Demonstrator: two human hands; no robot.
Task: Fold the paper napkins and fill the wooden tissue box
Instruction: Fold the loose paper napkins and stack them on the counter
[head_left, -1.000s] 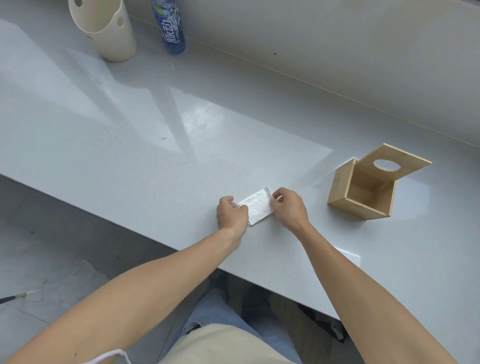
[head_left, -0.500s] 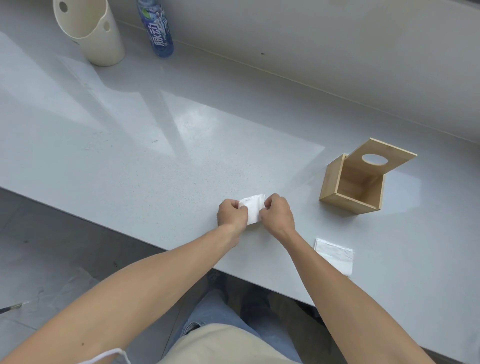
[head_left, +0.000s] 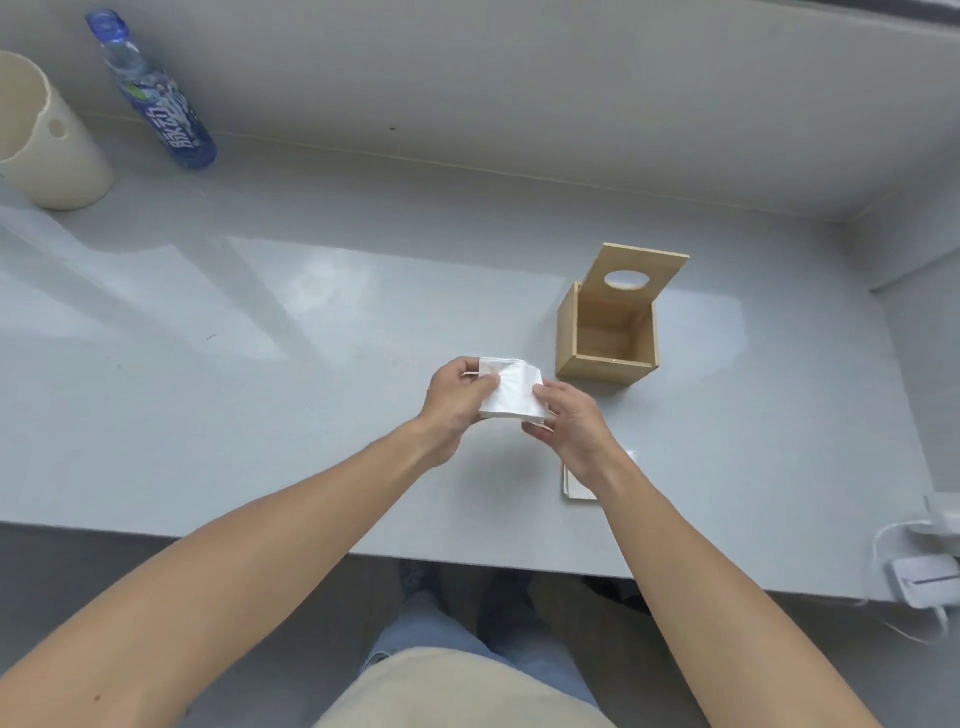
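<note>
A grey countertop (head_left: 260, 322) carries all items. A cream cylindrical container (head_left: 49, 150) with a round hole in its side stands upright at the far-left corner, cut off by the left frame edge. A blue-labelled plastic bottle (head_left: 156, 96) with a blue cap stands just to its right, against the rear wall (head_left: 519, 78), apart from the container. At the near-right corner, a white device (head_left: 922, 579) with white cables (head_left: 883, 540) sits at the countertop's front edge. Glossy light reflections cross the left half of the surface.
</note>
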